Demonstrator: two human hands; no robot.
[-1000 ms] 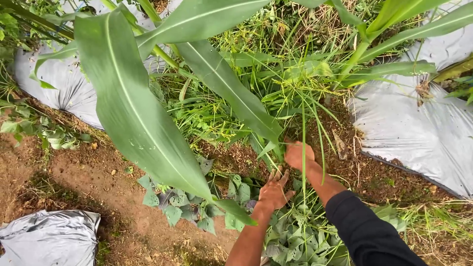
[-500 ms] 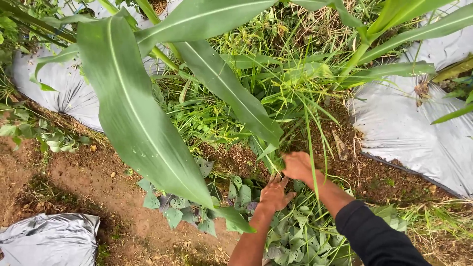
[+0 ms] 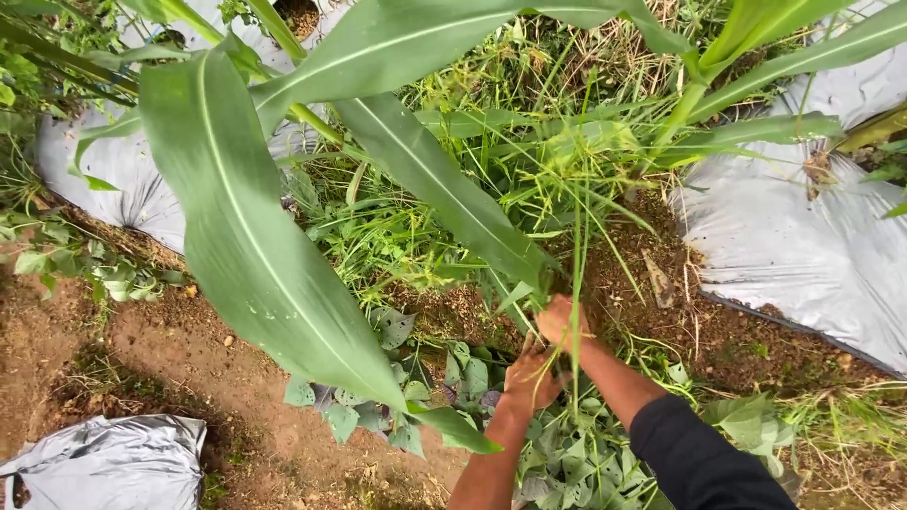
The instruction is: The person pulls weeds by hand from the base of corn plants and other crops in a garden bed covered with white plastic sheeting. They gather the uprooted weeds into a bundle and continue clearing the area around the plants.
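Right hand (image 3: pixel 564 323) closed around thin green grass stalks (image 3: pixel 576 236) beside brown soil (image 3: pixel 661 312) | left hand (image 3: pixel 531 378) just below, fingers curled, grip unclear | broad green maize leaf (image 3: pixel 255 246) overhead | silver plastic mulch sheet (image 3: pixel 803 246) nearby

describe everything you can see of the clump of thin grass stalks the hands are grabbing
The clump of thin green grass stalks is a loose bunch of wiry stems with narrow blades, fresh green and paler yellow-green near the tips. It stands roughly upright from bare brown soil between broad maize leaves and silver plastic mulch sheeting. The right hand closes around its base and the left hand sits just below, against the lower stems. One long stalk runs down past both hands.
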